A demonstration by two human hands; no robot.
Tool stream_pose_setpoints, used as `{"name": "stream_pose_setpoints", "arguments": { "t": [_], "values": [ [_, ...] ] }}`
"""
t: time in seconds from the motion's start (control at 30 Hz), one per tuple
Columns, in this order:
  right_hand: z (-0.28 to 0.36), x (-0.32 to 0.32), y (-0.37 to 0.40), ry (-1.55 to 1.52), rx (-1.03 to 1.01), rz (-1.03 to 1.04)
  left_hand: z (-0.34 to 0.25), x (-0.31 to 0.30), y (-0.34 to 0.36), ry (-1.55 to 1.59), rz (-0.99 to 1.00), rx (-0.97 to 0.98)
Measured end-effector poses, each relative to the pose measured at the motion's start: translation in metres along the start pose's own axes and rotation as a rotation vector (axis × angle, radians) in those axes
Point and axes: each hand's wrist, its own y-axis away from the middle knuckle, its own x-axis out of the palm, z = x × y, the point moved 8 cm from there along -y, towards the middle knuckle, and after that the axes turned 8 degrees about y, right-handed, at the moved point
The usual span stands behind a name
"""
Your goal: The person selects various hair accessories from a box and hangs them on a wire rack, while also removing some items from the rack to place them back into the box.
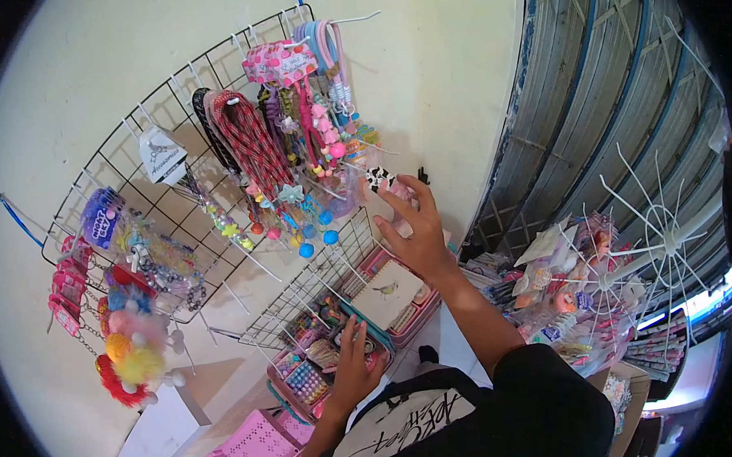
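My right hand [413, 226] is raised at the right side of a black wire rack [214, 313], its fingers around a small clear packet with a black-and-white patterned top [378, 179]. The packet is beside the rack's hooks, close to the wall. Lower down, my left hand [354, 361] rests with its fingers apart over a pink tray of beads and small accessories [309, 384]. Red braided cords [252, 139], beaded charms [304, 223] and colourful pompoms [134, 353] hang on the rack.
A pink box with a bird-printed notebook [388, 294] lies beside the tray. Pink plastic baskets [257, 446] stand below. At the right are a metal shutter [597, 96] and a white spoked stand [667, 238] with packaged goods.
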Motion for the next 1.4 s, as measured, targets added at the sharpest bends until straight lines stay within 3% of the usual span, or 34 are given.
{"name": "stream_pose_setpoints", "arguments": {
  "t": [0.63, 0.7, 1.13, 1.23, 1.4],
  "values": [
    [-0.002, 0.014, 0.012, 0.01, 0.067, -0.031, 0.015, -0.017, 0.043, -0.065, -0.073, -0.105],
    [-0.001, 0.013, 0.011, 0.012, 0.067, -0.043, 0.028, -0.013, 0.053, 0.074, -0.044, -0.232],
    [0.002, 0.013, 0.004, -0.013, 0.075, -0.044, 0.032, -0.012, 0.067, 0.012, -0.052, -0.291],
    [-0.003, 0.015, 0.003, -0.028, 0.081, -0.05, 0.027, -0.011, 0.063, -0.126, -0.068, -0.205],
    [-0.009, 0.01, 0.005, -0.024, 0.09, -0.049, 0.027, -0.004, 0.055, -0.056, -0.068, -0.221]
  ]
}}
